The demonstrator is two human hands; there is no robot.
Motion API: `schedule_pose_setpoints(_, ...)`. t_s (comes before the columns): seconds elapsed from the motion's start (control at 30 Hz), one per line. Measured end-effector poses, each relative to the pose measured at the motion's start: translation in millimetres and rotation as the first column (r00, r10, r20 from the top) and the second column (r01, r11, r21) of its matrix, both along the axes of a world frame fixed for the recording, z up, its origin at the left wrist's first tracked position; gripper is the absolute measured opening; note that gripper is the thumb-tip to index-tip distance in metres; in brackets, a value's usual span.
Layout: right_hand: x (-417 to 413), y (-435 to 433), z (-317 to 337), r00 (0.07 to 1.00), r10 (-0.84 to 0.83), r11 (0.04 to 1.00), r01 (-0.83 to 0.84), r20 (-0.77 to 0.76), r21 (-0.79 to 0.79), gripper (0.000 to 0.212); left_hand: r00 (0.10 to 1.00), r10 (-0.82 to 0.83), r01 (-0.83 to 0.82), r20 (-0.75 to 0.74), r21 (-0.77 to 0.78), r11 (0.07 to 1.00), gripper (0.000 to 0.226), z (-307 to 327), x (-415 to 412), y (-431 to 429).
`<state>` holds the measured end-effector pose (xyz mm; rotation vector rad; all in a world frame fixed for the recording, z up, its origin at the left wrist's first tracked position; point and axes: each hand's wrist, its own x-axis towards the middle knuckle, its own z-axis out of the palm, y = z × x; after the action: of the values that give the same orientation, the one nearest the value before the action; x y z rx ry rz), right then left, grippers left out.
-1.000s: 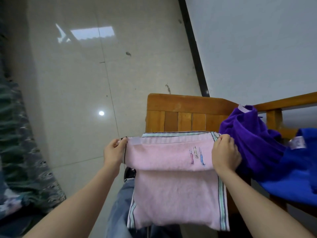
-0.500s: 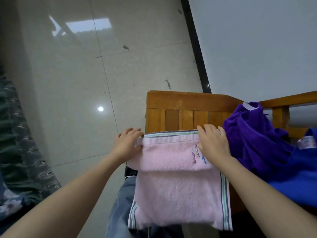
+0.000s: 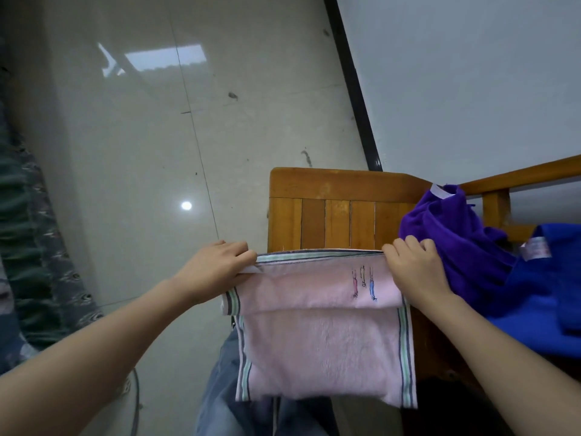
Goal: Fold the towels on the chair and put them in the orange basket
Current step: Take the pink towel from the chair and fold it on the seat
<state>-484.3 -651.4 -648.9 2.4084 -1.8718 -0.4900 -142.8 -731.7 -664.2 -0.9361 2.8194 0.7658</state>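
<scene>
Hands [image 3: 217, 269] [image 3: 415, 273] on pink towel [image 3: 320, 347], wooden chair [image 3: 330, 187], tiled floor [image 3: 151, 158]

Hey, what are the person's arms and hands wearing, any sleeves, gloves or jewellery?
Nothing that shows. The left arm and right arm are bare to the picture's edge, with no sleeve in view. The left hand and right hand have no gloves, and no ring, watch or bracelet is visible.

Home room: glossy tiled floor [image 3: 132, 171], white wall [image 3: 471, 89], wooden chair [image 3: 333, 190].
</scene>
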Motion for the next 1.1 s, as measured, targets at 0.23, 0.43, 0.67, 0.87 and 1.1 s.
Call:
schedule_pose_setpoints(0.23,-11,9,61,0.969,0.104,0.994,-0.111,0.222,0.018,0.017,0.917,0.398,-0.379,0.025,0.364,0.851,0.043,62,4,-8)
schedule_pose_setpoints(0.43,-13,-1,124,0.921,0.307,0.952,-0.296,0.238,-0.085,0.043,0.940,0.328,-0.339,0.091,0.348,0.874,0.025,118,12,-25)
schedule_pose_setpoints(0.67,-18,-44,223,0.906,0.064,0.920,0.109,0.419,-0.376,0.038,0.930,0.250,-0.276,-0.269,-0.060,0.959,0.018,233,20,-70)
schedule_pose_setpoints(0.87,-7,-76,266,0.811,-0.147,0.880,0.369,0.566,-0.300,0.017,0.890,0.212,-0.365,-0.402,-0.352,0.862,0.041,277,12,-90)
schedule_pose_setpoints(1.1,-7,-87,283,0.634,-0.303,0.863,0.499,0.712,-0.077,0.007,0.594,0.609,-0.676,-0.526,0.085,0.732,0.015,285,10,-103)
